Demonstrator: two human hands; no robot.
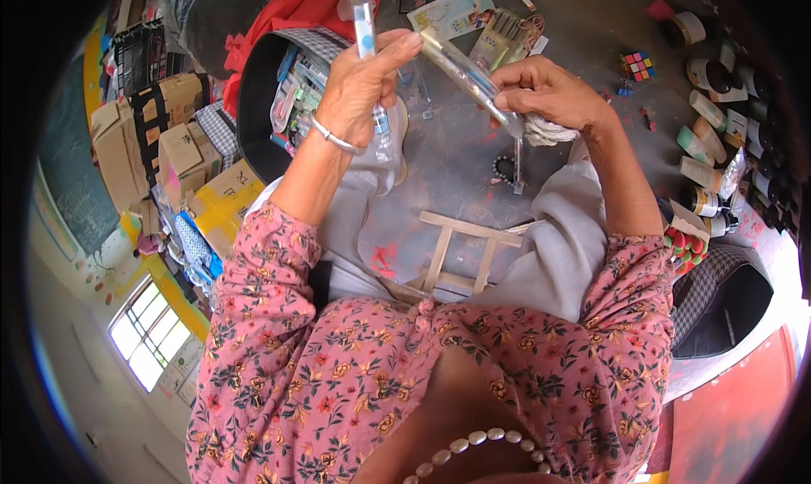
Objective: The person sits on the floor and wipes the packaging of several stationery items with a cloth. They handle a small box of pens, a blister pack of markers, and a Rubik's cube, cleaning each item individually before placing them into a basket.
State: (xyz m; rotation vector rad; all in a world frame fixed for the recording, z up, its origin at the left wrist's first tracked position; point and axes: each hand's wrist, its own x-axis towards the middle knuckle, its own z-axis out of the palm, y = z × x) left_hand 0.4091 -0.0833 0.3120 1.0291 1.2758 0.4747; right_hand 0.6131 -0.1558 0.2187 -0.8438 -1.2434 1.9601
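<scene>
My left hand [361, 83], with a bracelet on its wrist, is closed around a long clear plastic packet with blue spots [365, 36]; its lower end hangs below the palm. The left thumb and finger also meet at the upper end of a slim clear tube-like pack [456, 68], which slants down to the right. My right hand [549, 95] grips the lower part of that pack; what is inside it is too small to tell. A whitish bundle of cord or cloth [549, 133] shows just under the right hand. A thin silvery strip [518, 171] hangs below.
A dark bin [262, 95] full of packaged small goods stands at the left, by cardboard boxes [182, 159]. Bottles and jars [710, 138] crowd the right side. A puzzle cube [638, 66], a bead bracelet [503, 170] and flat packs [507, 40] lie ahead. A wooden frame [460, 247] is between my legs.
</scene>
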